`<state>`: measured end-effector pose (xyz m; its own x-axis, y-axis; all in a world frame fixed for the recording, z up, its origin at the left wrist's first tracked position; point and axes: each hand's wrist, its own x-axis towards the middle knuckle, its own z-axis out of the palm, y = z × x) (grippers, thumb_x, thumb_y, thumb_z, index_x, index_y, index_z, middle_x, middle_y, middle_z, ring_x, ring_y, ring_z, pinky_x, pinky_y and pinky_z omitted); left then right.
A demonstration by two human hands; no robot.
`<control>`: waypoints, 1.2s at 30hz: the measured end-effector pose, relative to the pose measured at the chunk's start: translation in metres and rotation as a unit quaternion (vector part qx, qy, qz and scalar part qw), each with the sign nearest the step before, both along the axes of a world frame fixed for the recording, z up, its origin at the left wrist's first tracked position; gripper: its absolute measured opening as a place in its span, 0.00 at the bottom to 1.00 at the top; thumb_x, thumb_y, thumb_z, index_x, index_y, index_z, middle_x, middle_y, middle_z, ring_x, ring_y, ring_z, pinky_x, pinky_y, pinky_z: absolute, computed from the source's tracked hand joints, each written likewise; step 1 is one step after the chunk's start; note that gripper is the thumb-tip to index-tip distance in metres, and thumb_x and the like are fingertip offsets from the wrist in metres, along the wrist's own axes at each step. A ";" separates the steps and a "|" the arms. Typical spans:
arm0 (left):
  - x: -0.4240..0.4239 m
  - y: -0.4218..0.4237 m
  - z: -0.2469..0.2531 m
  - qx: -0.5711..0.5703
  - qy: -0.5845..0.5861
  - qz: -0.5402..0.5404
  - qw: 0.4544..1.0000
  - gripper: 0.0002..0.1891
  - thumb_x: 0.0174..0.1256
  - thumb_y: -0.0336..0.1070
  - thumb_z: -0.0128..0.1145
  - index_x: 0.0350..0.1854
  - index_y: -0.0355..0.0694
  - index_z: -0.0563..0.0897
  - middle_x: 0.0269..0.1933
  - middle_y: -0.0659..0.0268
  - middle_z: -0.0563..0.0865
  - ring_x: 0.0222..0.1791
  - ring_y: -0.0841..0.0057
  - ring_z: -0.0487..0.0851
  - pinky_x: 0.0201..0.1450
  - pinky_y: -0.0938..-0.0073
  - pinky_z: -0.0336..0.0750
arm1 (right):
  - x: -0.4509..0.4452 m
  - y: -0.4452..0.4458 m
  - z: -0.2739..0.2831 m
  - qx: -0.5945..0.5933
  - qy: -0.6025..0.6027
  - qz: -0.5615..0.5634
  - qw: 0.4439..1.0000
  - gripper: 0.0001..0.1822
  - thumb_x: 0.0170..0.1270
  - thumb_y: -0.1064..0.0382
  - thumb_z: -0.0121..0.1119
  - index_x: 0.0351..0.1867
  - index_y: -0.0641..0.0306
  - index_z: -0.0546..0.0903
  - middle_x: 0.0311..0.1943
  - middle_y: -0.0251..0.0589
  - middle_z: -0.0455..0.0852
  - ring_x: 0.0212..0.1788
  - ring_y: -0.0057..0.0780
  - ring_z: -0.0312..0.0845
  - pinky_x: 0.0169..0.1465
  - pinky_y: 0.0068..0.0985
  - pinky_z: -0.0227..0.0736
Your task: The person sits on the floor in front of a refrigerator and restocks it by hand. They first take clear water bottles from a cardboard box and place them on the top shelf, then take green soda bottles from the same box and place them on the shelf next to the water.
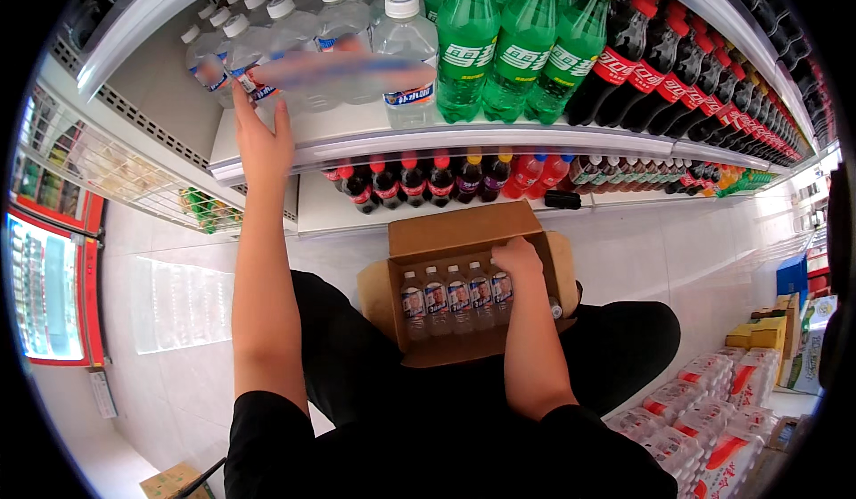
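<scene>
On the upper shelf [348,134], my left hand [262,131] touches the lower part of a clear plastic bottle [249,84] with a white cap. How firmly its fingers close there cannot be told. Rows of similar bottles stand beside it. An opened cardboard box [461,231] lies low before me between my knees, with a row of small clear labelled bottles [458,302] inside. My right hand [518,256] is at the right end of that row, its fingers curled over the top of a bottle [501,288]. Another bottle [555,308] shows at the box's right side.
Green soda bottles [468,51] and cola bottles [622,57] stand right of the clear ones. The lower shelf holds smaller drink bottles [411,181] and a black object [562,199]. Plastic film [180,305] lies on the floor at left; wrapped bottle packs [709,405] are stacked at right.
</scene>
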<state>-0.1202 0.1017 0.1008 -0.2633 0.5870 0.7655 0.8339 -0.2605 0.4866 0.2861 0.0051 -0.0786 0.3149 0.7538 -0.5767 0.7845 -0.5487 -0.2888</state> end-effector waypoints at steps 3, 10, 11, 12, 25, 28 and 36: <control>0.010 -0.024 -0.001 0.058 0.090 -0.004 0.994 0.34 0.70 0.31 0.62 0.77 0.30 0.64 0.74 0.40 0.68 0.71 0.44 0.73 0.74 0.53 0.68 | 0.035 -0.003 -0.046 -0.078 -0.006 -0.024 0.997 0.35 0.58 0.45 0.66 0.67 0.56 0.83 0.68 0.49 0.83 0.71 0.50 0.77 0.70 0.51 0.71; 0.023 -0.048 -0.006 0.109 0.116 -0.065 0.985 0.29 0.67 0.26 0.61 0.71 0.32 0.71 0.74 0.43 0.69 0.74 0.46 0.70 0.75 0.50 0.66 | 0.044 -0.018 -0.102 -0.316 -0.015 0.029 0.948 0.41 0.62 0.45 0.64 0.78 0.45 0.72 0.81 0.38 0.66 0.83 0.48 0.58 0.75 0.70 0.50; 0.024 -0.049 -0.008 0.103 0.115 -0.070 0.986 0.28 0.67 0.25 0.61 0.70 0.33 0.72 0.74 0.43 0.69 0.73 0.46 0.70 0.75 0.51 0.67 | 0.035 -0.024 -0.102 -0.316 -0.044 0.052 0.946 0.42 0.65 0.42 0.62 0.81 0.45 0.67 0.83 0.38 0.61 0.84 0.49 0.54 0.77 0.70 0.45; 0.024 -0.050 -0.009 0.097 0.114 -0.075 0.986 0.28 0.66 0.25 0.61 0.70 0.33 0.73 0.74 0.43 0.69 0.73 0.46 0.71 0.74 0.51 0.67 | 0.027 -0.030 -0.101 -0.315 -0.072 0.075 0.943 0.44 0.68 0.38 0.60 0.84 0.45 0.62 0.85 0.38 0.55 0.85 0.51 0.51 0.79 0.69 0.41; 0.025 -0.056 -0.016 0.058 0.095 -0.107 0.988 0.20 0.61 0.22 0.61 0.57 0.32 0.81 0.70 0.45 0.75 0.67 0.46 0.77 0.68 0.52 0.74 | 0.020 -0.054 -0.170 -0.360 -0.075 0.198 0.909 0.35 0.74 0.45 0.57 0.80 0.49 0.69 0.81 0.44 0.64 0.77 0.53 0.68 0.71 0.63 0.67; 0.030 -0.058 -0.017 0.061 0.094 -0.121 0.986 0.20 0.60 0.22 0.62 0.57 0.32 0.81 0.69 0.45 0.76 0.66 0.47 0.78 0.67 0.53 0.75 | 0.012 -0.050 -0.169 -0.336 -0.078 0.282 0.895 0.35 0.69 0.48 0.61 0.77 0.52 0.73 0.79 0.46 0.68 0.75 0.50 0.71 0.71 0.57 0.69; 0.084 -0.079 -0.035 0.053 0.129 -0.242 0.960 0.17 0.58 0.24 0.64 0.52 0.36 0.83 0.64 0.49 0.81 0.61 0.49 0.82 0.62 0.57 0.78 | -0.044 -0.054 -0.118 -0.338 0.279 0.310 0.844 0.36 0.63 0.48 0.66 0.74 0.51 0.78 0.76 0.43 0.74 0.75 0.35 0.68 0.69 0.37 0.72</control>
